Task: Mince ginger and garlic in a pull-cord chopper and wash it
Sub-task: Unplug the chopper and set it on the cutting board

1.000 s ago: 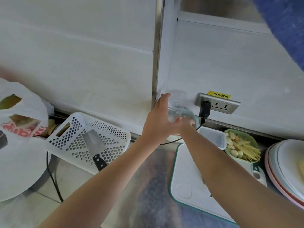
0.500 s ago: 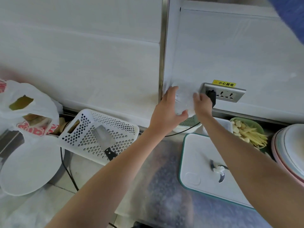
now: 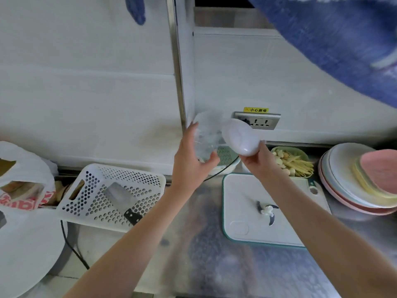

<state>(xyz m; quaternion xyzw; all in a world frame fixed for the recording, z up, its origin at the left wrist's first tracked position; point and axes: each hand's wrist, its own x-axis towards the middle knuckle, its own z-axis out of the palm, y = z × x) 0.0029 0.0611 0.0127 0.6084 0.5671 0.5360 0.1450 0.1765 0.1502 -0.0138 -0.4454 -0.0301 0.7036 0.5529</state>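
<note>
My left hand grips the clear chopper bowl, held up in the air in front of the wall. My right hand holds the white domed chopper lid, tilted and apart from the bowl, just to its right. The chopper blade lies on the white cutting board below. A green bowl with garlic cloves and ginger strips stands behind the board.
A white perforated basket holding a cleaver sits at left, beside a plastic bag and a white round lid. Stacked plates stand at right. A wall socket and a green strainer basket lie behind my hands.
The lid has come off the bowl in my right hand, moving right. Both hands and the view have shifted, and the blade on the board has come into sight.
</note>
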